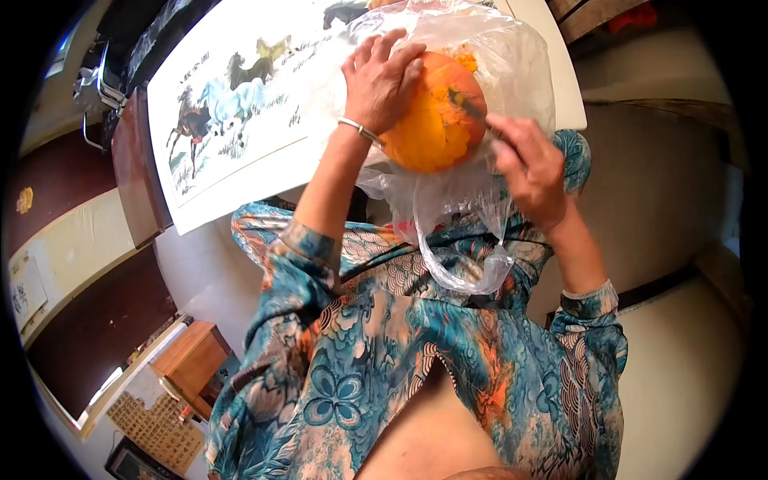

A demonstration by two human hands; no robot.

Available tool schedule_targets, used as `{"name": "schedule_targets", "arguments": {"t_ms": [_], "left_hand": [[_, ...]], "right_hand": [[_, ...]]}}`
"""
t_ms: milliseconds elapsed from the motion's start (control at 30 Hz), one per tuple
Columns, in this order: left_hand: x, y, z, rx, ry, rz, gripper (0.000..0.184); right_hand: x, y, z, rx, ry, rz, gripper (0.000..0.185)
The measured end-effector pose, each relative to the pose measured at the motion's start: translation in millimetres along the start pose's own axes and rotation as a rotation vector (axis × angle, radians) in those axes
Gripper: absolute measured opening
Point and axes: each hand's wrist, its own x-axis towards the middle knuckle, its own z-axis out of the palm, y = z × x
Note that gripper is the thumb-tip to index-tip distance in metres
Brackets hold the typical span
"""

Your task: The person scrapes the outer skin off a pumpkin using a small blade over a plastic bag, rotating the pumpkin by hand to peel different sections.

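An orange pumpkin (432,136) with part of its skin scraped away rests on a clear plastic bag (524,64) at the table's near edge. My left hand (382,84), with a bangle at the wrist, presses on the pumpkin's left side and steadies it. A knife (466,104) with a greyish blade lies against the pumpkin's right side. Its handle is mostly hidden in my right hand (532,168), whose fingers are wrapped round it. Orange peelings (464,58) lie on the bag behind the pumpkin.
The white table (204,212) bears a picture of running horses (240,88). The bag's handles (472,280) hang over the edge onto my patterned clothing. A wooden cabinet (192,356) stands at the lower left, and a brown wooden piece (592,16) is at the upper right.
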Motion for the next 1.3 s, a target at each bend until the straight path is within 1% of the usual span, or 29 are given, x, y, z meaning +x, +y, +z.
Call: {"name": "schedule_targets", "arguments": {"t_ms": [67,167,200,300,400,500,600,700,733,800,1000,1167,1300], "left_hand": [[-11.5,6.1,7.5,-0.226,0.046,-0.126,0.035],[-15.6,11.1,15.1,-0.337,0.095,-0.17,0.035],[-12.6,11.2,16.4,-0.323,0.105,-0.166,0.036],[-2.2,12.9,18.1,-0.277,0.053,-0.238,0.035],[7.2,15.9,23.5,-0.257,0.063,-0.29,0.033],[8.9,14.6,27.0,-0.251,0.178,-0.267,0.03],[1.9,19.8,17.4,-0.117,0.205,-0.287,0.026],[-6.5,22.9,16.7,-0.309,0.256,-0.344,0.023],[-10.2,23.5,24.3,-0.307,0.316,-0.321,0.022],[-12.9,25.6,27.7,-0.282,0.328,-0.33,0.022],[-9.0,30.4,30.1,-0.215,0.299,-0.353,0.024],[-7.6,32.2,25.8,-0.148,0.266,-0.329,0.028],[-5.5,34.1,26.7,-0.17,0.272,-0.344,0.027]], "right_hand": [[-2.4,-2.8,5.5,0.033,-0.019,-0.113,0.033],[-14.5,5.0,13.5,-0.137,-0.082,-0.162,0.036],[-17.1,8.2,13.6,-0.166,-0.096,-0.168,0.039],[-22.7,17.1,13.4,-0.197,-0.099,-0.113,0.04],[-18.8,20.2,9.5,-0.246,-0.071,-0.114,0.042],[-12.0,22.0,5.9,-0.267,-0.089,-0.114,0.043],[-6.9,22.5,3.8,-0.265,-0.12,-0.138,0.043],[-7.8,23.4,4.7,-0.264,-0.135,-0.136,0.043],[-8.2,22.9,5.0,-0.264,-0.134,-0.133,0.043],[-7.0,22.5,5.2,-0.268,-0.131,-0.135,0.043],[0.0,20.4,3.8,-0.363,-0.131,-0.16,0.042],[15.1,24.1,7.0,-0.344,-0.124,-0.172,0.041],[15.9,23.2,6.0,-0.341,-0.117,-0.18,0.04]]}}
